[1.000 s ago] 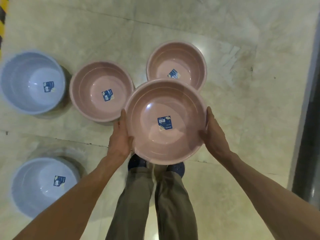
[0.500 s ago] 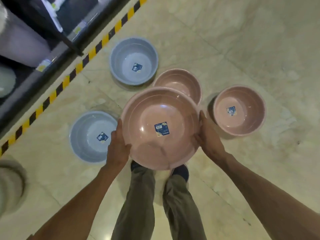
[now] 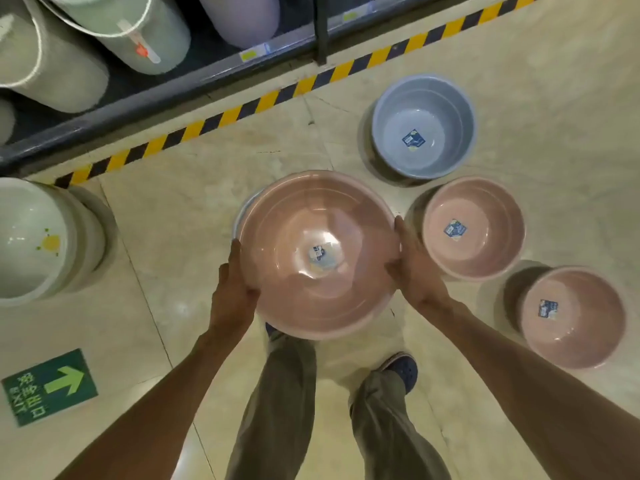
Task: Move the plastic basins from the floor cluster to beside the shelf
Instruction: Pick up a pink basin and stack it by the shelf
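Both hands, left hand (image 3: 232, 292) & right hand (image 3: 417, 277), grip the round pink plastic basin (image 3: 317, 254) at opposite rims; dark shelf (image 3: 166, 81) lies upper left of frame.

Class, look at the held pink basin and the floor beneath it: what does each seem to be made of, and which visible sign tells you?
Round pink basin held in both hands: likely glossy moulded plastic, given its thin rim, uniform colour and soft highlights. Beige floor: apparently polished stone or marble-look tile, with veined mottling, straight joints and sheen; which one is unclear.
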Available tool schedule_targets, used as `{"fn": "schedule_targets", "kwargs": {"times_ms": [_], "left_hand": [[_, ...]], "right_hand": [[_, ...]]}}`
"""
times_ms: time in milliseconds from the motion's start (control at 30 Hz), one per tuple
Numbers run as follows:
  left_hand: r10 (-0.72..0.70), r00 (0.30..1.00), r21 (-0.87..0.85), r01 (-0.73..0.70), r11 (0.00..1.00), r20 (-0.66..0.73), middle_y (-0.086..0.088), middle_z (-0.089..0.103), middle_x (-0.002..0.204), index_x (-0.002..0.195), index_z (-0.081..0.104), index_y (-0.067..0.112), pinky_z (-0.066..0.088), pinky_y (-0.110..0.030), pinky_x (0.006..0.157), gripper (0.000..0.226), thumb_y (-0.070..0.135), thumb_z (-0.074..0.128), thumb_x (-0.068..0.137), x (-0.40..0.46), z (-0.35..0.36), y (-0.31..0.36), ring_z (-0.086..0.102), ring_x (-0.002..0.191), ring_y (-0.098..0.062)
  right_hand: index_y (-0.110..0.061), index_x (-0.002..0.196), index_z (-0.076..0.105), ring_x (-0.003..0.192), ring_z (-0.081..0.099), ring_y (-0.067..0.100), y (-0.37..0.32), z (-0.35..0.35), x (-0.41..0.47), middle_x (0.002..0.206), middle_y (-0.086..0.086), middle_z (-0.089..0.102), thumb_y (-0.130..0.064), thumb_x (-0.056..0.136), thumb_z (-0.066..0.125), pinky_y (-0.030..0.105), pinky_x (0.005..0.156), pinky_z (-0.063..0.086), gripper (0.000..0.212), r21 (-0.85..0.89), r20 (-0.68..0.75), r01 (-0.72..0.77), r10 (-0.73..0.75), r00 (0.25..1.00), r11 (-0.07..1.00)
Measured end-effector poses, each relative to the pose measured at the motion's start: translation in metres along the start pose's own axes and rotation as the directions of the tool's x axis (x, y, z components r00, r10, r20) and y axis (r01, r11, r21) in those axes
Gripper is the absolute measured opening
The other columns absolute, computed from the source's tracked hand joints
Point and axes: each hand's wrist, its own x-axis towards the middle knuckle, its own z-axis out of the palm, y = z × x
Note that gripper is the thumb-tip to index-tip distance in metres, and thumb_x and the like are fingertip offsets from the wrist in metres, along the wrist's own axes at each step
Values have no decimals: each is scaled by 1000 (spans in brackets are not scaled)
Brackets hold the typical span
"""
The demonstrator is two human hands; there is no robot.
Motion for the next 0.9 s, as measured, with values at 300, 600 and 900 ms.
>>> {"fn": "schedule_targets", "kwargs": {"times_ms": [300,600,900], "left_hand": [[-138,990,-10,138,990,1,-16,45,150,165,5,28,49,-56,102,98,0,66,94,56,-3,-60,55,128,-42],[-235,971,-41,234,971,-33,-11,47,150,164,3,31,54,-58,86,94,-2,55,93,126,63,-110,62,115,-43],[-199,977,-19,199,980,-71,-8,40,158,164,1,33,55,-61,85,88,-1,47,98,161,118,-137,61,115,-46]], "right_hand": [[-23,169,6,119,62,42,-31,63,77,149,15,54,-10,98,63,48,95,52,91,-180,86,-57,74,994,982],[-24,169,3,116,65,42,-3,125,162,147,16,57,-10,101,58,49,93,55,89,-339,128,-74,123,984,938],[-20,169,3,135,49,39,45,172,200,153,16,51,-5,102,54,50,106,50,85,-408,106,-82,136,985,909]]}}
